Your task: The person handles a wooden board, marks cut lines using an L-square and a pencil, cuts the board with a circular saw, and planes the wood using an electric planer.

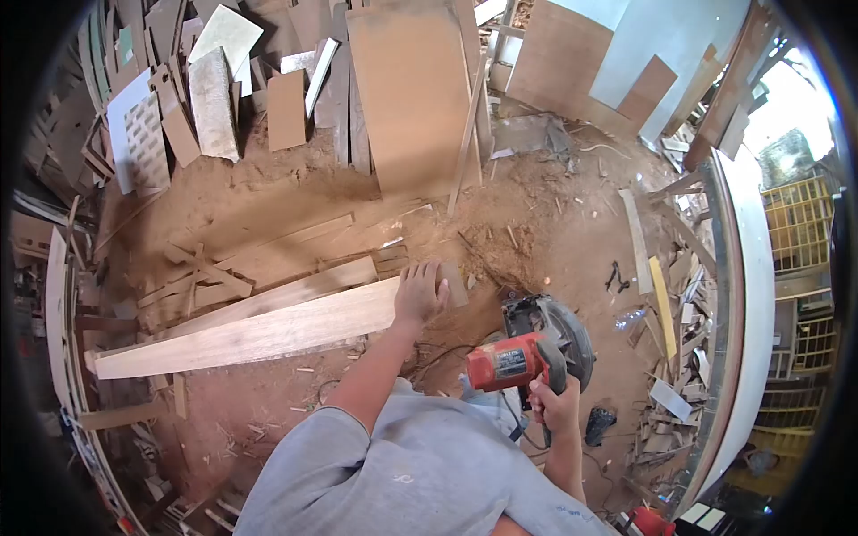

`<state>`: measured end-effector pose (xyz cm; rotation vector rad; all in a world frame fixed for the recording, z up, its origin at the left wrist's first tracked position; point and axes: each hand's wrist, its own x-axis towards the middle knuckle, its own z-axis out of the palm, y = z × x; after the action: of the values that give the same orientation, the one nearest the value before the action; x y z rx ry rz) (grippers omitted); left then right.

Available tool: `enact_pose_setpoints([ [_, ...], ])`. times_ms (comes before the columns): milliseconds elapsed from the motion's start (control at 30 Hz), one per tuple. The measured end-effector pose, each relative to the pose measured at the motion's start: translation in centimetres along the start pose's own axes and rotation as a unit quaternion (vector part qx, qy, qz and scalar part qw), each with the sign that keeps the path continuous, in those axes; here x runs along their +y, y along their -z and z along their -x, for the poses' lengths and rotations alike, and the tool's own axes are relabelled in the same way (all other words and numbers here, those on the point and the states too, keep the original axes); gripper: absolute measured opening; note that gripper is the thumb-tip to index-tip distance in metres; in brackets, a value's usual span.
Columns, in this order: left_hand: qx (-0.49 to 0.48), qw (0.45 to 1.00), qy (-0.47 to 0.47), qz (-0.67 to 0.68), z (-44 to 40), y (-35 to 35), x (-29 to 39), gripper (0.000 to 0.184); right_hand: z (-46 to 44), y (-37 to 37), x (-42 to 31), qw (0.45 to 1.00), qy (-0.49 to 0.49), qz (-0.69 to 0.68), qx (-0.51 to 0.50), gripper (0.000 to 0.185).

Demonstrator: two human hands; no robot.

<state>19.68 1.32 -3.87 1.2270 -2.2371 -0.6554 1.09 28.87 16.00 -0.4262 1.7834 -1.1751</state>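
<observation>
Circular saw (536,348), motor label (510,364) blurred, sits in curled right fingers (538,402), left fingers (418,272) laid over a board (259,332)

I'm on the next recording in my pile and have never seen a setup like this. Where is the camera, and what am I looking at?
There is no robot here, just a person working with bare hands. The single picture comes from a camera worn on the head, looking forward and down, so the grey shirt at the bottom is the wearer's own. The wide lens bends the edges.

The left hand rests flat near the right end of a long pale plank. The right hand grips the handle of a red and black circular saw. Another board lies just behind the plank.

The dusty brown ground is littered with wood scraps, and a tall brown panel stands at the far side.
</observation>
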Motion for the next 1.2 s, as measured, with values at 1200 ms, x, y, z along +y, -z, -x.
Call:
enact_pose_setpoints([
  [1200,-0.049,0.992,0.012,-0.113,2.5,1.3,-1.5,0.076,1.3,5.1,5.1,0.977,0.036,0.200,-0.064,0.030],
])
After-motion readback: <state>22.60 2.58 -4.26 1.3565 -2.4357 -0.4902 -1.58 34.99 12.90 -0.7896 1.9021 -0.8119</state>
